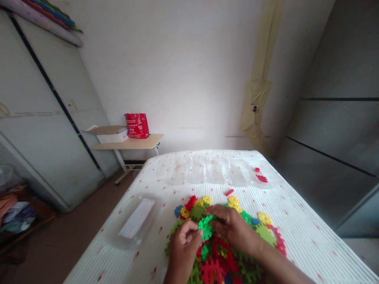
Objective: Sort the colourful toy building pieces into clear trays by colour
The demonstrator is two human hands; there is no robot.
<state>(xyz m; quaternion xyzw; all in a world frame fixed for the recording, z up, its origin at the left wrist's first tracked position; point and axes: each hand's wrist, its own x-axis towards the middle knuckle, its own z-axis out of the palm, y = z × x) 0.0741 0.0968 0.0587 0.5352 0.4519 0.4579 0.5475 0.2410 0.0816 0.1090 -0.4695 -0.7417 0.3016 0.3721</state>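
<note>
Over a heap of plastic toy pieces, both hands meet at a green notched disc (206,227). My left hand (185,241) pinches the disc's left edge between thumb and fingers. From the other side my right hand (229,225) has its fingers and thumb closed around the disc's right edge. The fingertips partly cover that edge. Below and around them lie red interlocking pieces (212,270), light green square pieces (265,234), yellow discs (264,218) and a blue disc (178,210). My hands and forearms hide part of the heap.
A clear plastic tray with compartments (204,171) lies across the table's far side, a red comb-like piece (261,178) in its right end. A small red bar (229,192) lies nearer. At left rests a clear tray with a white card (136,218). A red bag (137,126) stands on a side table.
</note>
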